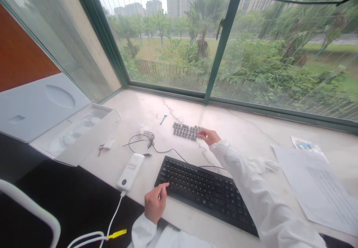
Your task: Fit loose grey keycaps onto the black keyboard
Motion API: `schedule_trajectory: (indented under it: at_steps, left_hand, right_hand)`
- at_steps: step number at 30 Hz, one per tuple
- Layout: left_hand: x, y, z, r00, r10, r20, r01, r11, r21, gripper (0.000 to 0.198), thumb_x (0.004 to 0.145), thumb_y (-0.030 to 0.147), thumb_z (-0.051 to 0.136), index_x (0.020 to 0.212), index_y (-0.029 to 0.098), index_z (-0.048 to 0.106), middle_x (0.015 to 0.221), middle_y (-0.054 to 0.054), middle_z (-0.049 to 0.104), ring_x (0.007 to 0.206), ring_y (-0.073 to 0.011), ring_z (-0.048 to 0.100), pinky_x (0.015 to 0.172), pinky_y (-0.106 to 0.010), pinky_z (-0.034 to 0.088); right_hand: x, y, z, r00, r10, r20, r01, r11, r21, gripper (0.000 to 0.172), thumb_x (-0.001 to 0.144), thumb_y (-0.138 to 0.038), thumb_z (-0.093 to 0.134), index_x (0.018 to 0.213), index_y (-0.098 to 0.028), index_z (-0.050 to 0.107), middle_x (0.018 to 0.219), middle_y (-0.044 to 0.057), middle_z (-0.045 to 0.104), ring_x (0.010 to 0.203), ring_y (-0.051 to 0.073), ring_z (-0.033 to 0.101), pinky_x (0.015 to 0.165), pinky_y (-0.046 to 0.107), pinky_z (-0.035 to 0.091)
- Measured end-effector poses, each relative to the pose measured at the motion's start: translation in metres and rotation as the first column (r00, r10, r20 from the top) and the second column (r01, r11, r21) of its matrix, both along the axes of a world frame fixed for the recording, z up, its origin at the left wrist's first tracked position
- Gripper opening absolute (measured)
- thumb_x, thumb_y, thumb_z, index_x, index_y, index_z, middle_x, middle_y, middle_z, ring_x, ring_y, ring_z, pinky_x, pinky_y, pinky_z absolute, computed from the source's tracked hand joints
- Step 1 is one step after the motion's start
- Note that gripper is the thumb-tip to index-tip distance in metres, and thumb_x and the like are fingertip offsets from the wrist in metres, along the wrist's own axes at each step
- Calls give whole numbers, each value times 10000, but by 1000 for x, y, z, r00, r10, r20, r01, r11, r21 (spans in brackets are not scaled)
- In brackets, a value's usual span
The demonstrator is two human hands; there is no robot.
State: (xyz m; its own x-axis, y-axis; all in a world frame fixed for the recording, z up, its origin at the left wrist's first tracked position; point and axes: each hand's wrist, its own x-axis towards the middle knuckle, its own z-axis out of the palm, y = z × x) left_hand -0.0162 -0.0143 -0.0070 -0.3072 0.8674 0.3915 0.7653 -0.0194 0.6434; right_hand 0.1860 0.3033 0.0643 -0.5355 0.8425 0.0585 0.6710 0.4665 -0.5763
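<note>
A black keyboard (207, 192) lies at a slant on the pale stone counter. My left hand (155, 203) is at its left front corner, fingers curled, with one fingertip reaching onto the keyboard's edge. Whatever is inside those fingers, if anything, is hidden. Beyond the keyboard, small dark grey keycaps (185, 131) stand in close rows. My right hand (209, 136) reaches over the keyboard to the right end of these rows, its fingertips pinched on a keycap there. My right sleeve covers part of the keyboard's right side.
Left of the keyboard are a white power bank (131, 171) with a cable, a coiled black cable (151, 140) and an open white box (81, 140). A small blue tool (163, 119) lies farther back. Printed paper (316, 192) lies right, below the window (179, 46).
</note>
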Motion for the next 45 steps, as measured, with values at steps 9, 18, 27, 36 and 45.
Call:
schedule_trajectory:
  at_steps: [9, 18, 27, 36, 45]
  left_hand:
    - [1, 1, 4, 998, -46, -41, 46, 999, -7, 295, 905, 247, 406, 944, 208, 696, 784, -15, 716, 565, -88, 604, 594, -180, 472]
    - [0, 1, 4, 996, -73, -49, 72, 997, -16, 286, 903, 255, 417, 925, 217, 700, 739, -7, 705, 552, -92, 591, 576, -184, 452]
    - [0, 0, 4, 995, -82, -48, 81, 997, -16, 281, 902, 251, 422, 920, 223, 702, 720, 2, 694, 564, -87, 593, 588, -178, 453]
    - [-1, 1, 7, 993, -104, -61, 105, 994, 9, 309, 909, 269, 404, 913, 209, 708, 696, -16, 698, 543, -98, 595, 567, -183, 461]
    - [0, 0, 6, 992, -111, -61, 111, 994, 3, 302, 909, 256, 405, 920, 215, 704, 725, -11, 703, 575, -98, 609, 596, -185, 467]
  right_hand:
    - [28, -87, -28, 997, 70, 38, -47, 902, -430, 194, 728, -375, 624, 780, -220, 729, 727, -9, 704, 721, 147, 627, 656, 229, 433]
    - [31, -111, -34, 985, -38, 168, 102, 915, -390, 166, 694, -376, 671, 774, -253, 749, 719, 4, 703, 731, 168, 636, 650, 243, 444]
    - [30, -122, -38, 970, -100, 221, 174, 922, -346, 197, 717, -425, 652, 791, -270, 750, 793, 11, 704, 791, 175, 636, 692, 254, 446]
    - [31, -123, -39, 966, -127, 227, 198, 924, -328, 195, 710, -430, 662, 791, -275, 749, 777, 3, 705, 774, 170, 640, 682, 248, 450]
    - [26, -126, -36, 962, -136, 238, 205, 934, -291, 135, 700, -372, 676, 755, -268, 741, 778, 11, 701, 782, 175, 632, 691, 260, 441]
